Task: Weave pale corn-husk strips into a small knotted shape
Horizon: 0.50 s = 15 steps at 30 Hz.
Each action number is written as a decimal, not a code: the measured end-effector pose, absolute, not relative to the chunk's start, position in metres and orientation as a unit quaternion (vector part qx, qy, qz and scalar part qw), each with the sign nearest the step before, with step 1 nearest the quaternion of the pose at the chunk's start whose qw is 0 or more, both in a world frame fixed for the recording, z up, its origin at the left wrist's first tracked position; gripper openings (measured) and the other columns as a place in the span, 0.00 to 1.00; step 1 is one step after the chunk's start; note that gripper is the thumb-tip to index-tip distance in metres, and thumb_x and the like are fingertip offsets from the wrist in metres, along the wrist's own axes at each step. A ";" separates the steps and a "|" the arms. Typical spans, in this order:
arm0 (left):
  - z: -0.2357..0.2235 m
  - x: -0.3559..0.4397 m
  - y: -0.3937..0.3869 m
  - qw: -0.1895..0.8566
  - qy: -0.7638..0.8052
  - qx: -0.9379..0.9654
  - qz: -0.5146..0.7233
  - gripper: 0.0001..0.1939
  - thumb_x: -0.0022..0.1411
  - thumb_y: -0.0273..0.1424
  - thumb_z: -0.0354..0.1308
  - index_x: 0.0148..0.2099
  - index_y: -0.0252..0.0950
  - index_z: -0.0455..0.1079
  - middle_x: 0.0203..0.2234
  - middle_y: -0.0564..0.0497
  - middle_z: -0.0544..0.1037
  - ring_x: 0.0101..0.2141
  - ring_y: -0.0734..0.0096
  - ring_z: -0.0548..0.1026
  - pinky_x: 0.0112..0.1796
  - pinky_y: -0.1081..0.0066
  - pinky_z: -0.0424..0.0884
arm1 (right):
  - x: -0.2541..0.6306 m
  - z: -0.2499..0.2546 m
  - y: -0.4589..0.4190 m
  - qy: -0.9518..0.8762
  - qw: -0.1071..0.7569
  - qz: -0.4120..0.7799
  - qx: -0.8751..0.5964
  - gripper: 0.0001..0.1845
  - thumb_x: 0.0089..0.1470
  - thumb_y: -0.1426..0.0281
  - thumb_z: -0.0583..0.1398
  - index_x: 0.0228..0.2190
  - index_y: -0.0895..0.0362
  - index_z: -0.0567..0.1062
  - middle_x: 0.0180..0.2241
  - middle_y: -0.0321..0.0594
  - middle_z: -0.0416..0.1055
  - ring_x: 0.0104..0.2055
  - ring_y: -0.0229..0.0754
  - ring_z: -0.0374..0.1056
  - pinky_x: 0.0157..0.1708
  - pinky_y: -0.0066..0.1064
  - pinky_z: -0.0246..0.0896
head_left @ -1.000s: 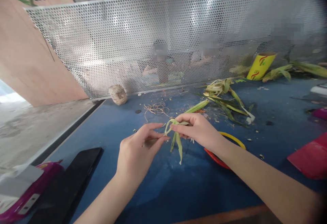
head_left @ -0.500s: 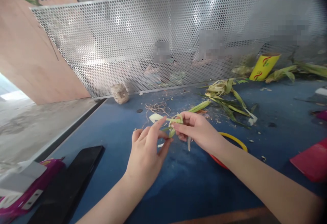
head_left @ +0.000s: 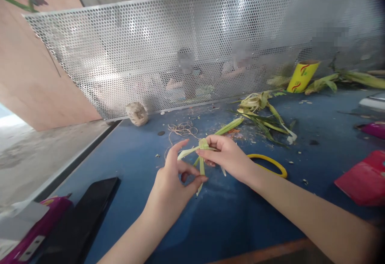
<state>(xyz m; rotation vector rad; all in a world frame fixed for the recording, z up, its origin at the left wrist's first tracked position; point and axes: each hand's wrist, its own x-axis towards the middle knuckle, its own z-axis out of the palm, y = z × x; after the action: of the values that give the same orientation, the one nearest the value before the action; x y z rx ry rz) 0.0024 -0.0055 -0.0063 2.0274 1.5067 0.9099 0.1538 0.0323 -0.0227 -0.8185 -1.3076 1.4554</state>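
Between my hands is a pale green corn husk strip (head_left: 202, 163), folded over with several ends sticking out. My right hand (head_left: 224, 149) pinches its folded upper part between thumb and fingers. Lower down, my left hand (head_left: 177, 175) pinches a hanging end between thumb and a finger, with its index finger raised. One pale end points left, toward that raised finger. Under my right forearm lies a yellow ring-shaped handle (head_left: 269, 163), partly covered. Just beyond my hands, a tangle of thin string (head_left: 183, 128) rests on the blue table (head_left: 144, 151).
A pile of corn husks (head_left: 255, 105) lies ahead right, near a yellow tube (head_left: 303, 76). A perforated metal screen (head_left: 120, 63) bounds the far edge, with people behind it. A black phone (head_left: 87, 212) and purple object (head_left: 39, 224) lie left; a red pouch (head_left: 362, 177) lies right.
My left hand has moved down along the husk strip and now pinches a lower end, which hangs more vertically. My right hand still grips the fold. The view has shifted slightly.
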 end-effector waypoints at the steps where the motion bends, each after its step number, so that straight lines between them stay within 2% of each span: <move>1: -0.005 0.003 -0.006 0.239 0.546 0.734 0.325 0.36 0.48 0.27 0.62 0.57 0.40 0.50 0.20 0.61 0.75 0.22 0.73 0.65 0.29 0.73 0.64 | 0.154 -0.022 0.032 -0.539 0.488 0.598 -0.338 0.14 0.41 0.67 0.67 0.23 0.58 0.67 0.19 0.28 0.62 0.19 0.29 0.55 0.20 0.24 0.52; 10: -0.009 -0.001 -0.002 0.314 0.515 0.743 0.290 0.36 0.47 0.30 0.63 0.57 0.41 0.50 0.19 0.60 0.75 0.20 0.74 0.65 0.27 0.73 0.64 | 0.156 -0.024 0.032 -0.572 0.470 0.583 -0.335 0.13 0.43 0.65 0.66 0.25 0.58 0.68 0.20 0.28 0.61 0.20 0.29 0.56 0.21 0.24 0.53; 13: -0.010 -0.004 -0.004 0.257 0.496 0.766 0.317 0.35 0.50 0.34 0.62 0.57 0.40 0.50 0.16 0.61 0.70 0.22 0.71 0.67 0.28 0.72 0.64 | 0.158 -0.023 0.032 -0.556 0.470 0.602 -0.328 0.12 0.47 0.64 0.63 0.26 0.58 0.67 0.19 0.28 0.60 0.19 0.29 0.54 0.20 0.23 0.52; 15: -0.009 -0.007 -0.004 0.162 0.481 0.775 0.376 0.23 0.54 0.35 0.59 0.51 0.39 0.56 0.16 0.59 0.65 0.30 0.66 0.71 0.33 0.69 0.66 | 0.160 -0.020 0.031 -0.563 0.442 0.620 -0.322 0.10 0.49 0.65 0.62 0.27 0.58 0.67 0.19 0.28 0.60 0.19 0.28 0.54 0.20 0.23 0.51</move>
<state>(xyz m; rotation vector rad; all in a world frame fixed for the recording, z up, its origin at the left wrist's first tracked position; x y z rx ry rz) -0.0070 -0.0038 -0.0090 2.2125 1.3730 1.0745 0.1603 0.0314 -0.0203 -0.7999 -1.3960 1.5381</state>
